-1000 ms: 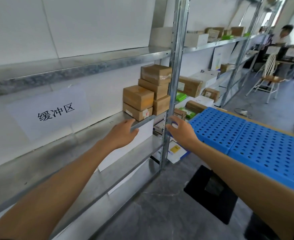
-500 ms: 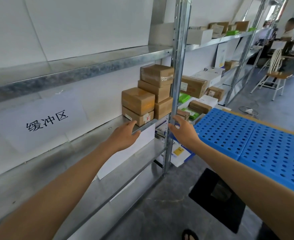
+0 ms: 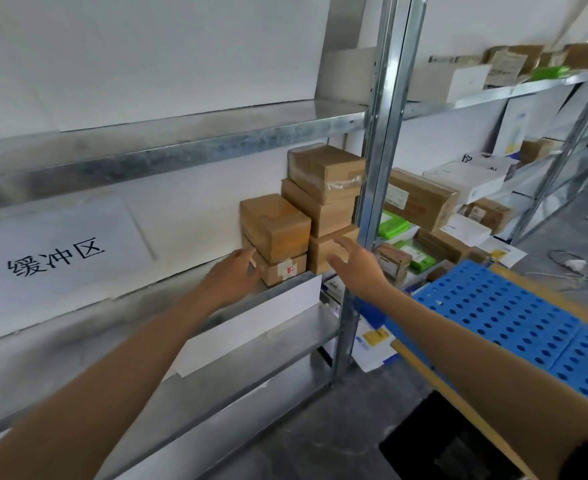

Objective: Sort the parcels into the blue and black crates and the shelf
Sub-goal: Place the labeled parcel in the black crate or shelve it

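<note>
Brown cardboard parcels stand stacked on the metal shelf point(image 3: 168, 299) beside its upright post. A two-high stack has a large box point(image 3: 275, 226) on a smaller labelled box point(image 3: 284, 270). To its right rises a three-high stack point(image 3: 323, 188). My left hand point(image 3: 232, 278) lies on the shelf with fingertips touching the left side of the labelled box. My right hand point(image 3: 358, 266) hovers with fingers spread in front of the bottom box of the right stack point(image 3: 322, 252). Neither hand holds anything.
A white sign with black characters point(image 3: 57, 256) hangs behind the shelf. Blue perforated crates point(image 3: 514, 317) sit at the right on a wooden-edged surface. More parcels fill the shelf bay point(image 3: 420, 202) beyond the post. A black crate point(image 3: 448, 441) rests on the floor.
Both hands have left the shelf's front edge and reached forward to the stacked boxes. The camera has moved closer to the shelf.
</note>
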